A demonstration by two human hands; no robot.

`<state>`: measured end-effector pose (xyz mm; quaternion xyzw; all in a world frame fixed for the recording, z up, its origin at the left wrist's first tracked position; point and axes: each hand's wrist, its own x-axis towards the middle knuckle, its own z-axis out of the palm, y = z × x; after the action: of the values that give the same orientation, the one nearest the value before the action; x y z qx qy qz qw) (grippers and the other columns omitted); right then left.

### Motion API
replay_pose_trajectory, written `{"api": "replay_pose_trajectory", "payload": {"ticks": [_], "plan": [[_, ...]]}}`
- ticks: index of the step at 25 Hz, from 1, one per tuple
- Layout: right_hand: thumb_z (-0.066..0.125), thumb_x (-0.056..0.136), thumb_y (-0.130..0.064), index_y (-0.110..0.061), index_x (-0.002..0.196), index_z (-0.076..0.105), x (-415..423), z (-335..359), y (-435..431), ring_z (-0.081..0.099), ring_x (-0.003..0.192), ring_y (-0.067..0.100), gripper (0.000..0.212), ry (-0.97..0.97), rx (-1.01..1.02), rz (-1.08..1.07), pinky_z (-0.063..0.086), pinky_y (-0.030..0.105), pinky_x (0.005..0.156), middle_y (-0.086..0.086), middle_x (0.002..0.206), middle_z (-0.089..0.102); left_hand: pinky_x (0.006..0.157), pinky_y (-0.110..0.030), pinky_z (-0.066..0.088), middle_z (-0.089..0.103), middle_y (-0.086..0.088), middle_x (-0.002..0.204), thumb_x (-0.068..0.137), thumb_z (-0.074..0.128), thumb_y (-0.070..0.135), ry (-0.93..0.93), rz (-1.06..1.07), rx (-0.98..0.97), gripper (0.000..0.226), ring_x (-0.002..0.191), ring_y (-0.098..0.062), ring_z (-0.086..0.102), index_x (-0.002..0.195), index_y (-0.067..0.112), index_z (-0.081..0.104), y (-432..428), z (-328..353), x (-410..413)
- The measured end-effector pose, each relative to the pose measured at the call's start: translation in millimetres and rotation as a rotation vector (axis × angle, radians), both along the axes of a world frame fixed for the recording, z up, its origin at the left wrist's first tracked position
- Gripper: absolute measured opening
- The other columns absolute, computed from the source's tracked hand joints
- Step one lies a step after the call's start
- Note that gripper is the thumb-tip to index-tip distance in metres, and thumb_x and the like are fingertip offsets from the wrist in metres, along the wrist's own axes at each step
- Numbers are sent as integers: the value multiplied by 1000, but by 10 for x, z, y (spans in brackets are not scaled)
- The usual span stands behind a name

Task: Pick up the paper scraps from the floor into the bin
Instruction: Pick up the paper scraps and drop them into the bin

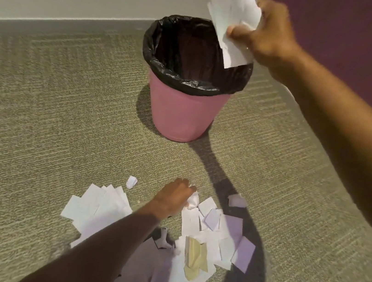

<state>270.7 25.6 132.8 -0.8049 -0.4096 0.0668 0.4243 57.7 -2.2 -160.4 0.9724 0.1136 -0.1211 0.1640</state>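
Material: the scraps are thin paper, very light, limp and easily creased; not fragile, and likely to flutter if released high; best pinched at an edge or gathered into a bunch.

Right hand (265, 39): thumb and fingers clamped on torn sheets (232, 19), held above the 2 o'clock edge of the bin (184, 114) rim; the lower corner hangs over the opening.

Left hand (175, 198): down on the carpet (52, 108), fingers curled round a crumpled scrap (193, 201) at the far edge of the scrap pile (209, 238); the two hands are well apart.

Location: the pile lies at 6 o'clock from the bin, near it; a yellow piece (195, 255) sits among the white ones; a stray scrap (131, 182) lies just beside the pile at its 11 o'clock.

Surroundings: a black liner (160, 47) is folded over the bin rim; a purple wall (341, 31) rises at 3 o'clock. Nothing stands between pile and bin; flat pieces may cling to the carpet.
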Motion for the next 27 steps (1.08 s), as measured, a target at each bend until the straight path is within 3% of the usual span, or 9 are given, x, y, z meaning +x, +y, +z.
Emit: {"api": "replay_pose_trajectory", "payload": {"ticks": [5,9,13,15,17,20,22,24,27], "plan": [[81,78,-20,-8,123,59,143,-416,480,66,89,20,52,24,-286,16,58,29,70,5,105,66,86,-40,49,54,-12,123,88,53,-2,-82,14,27,36,115,-30,50,123,8,53,-57,-5,-99],[81,78,-25,-7,122,59,165,-505,549,70,92,27,52,116,-328,48,60,44,83,12,104,68,86,-41,48,58,-13,118,84,51,-8,-126,10,12,34,111,-31,53,115,6,58,-84,14,-110],[66,92,-26,-9,108,62,46,-432,487,73,83,30,23,93,-186,-15,61,47,77,10,90,68,81,-35,47,62,-11,112,86,53,-4,-174,67,-42,29,104,-27,57,111,8,61,-37,6,-90],[59,96,-20,-11,93,62,-69,-350,302,73,71,29,10,94,-26,-9,60,43,62,6,80,65,76,-29,45,64,-10,110,89,54,0,-219,96,-76,26,99,-24,60,112,8,63,-37,83,-58],[56,97,-17,-9,90,63,-223,-346,-23,69,57,22,12,112,86,-9,52,32,49,6,76,66,73,-27,47,65,-9,107,92,56,7,-250,156,-162,22,92,-22,62,112,6,64,33,283,-4],[57,96,-15,-2,88,66,-437,-749,-652,63,56,18,18,172,71,-116,51,24,49,13,76,68,61,-24,45,68,-8,96,94,56,14,-409,319,-267,18,81,-19,63,107,8,67,324,685,135],[59,94,-16,0,86,63,-541,-1299,-1034,65,67,28,19,228,-117,-213,56,32,59,16,79,67,58,-25,41,69,-7,88,93,56,17,-596,420,-290,19,75,-22,64,101,7,69,536,1035,220],[64,91,-24,-5,94,60,-625,-1942,-1379,62,76,28,19,292,-481,-170,50,31,63,11,85,63,55,-26,43,70,-7,82,90,58,19,-753,493,-299,20,68,-21,62,96,5,71,714,1480,270],[74,76,-50,-10,129,48,-668,-2589,-1774,58,101,28,71,346,-862,-20,53,39,82,12,112,57,51,-30,36,65,-6,75,88,55,25,-936,510,-202,23,64,-18,55,85,6,69,977,2136,375]]}}
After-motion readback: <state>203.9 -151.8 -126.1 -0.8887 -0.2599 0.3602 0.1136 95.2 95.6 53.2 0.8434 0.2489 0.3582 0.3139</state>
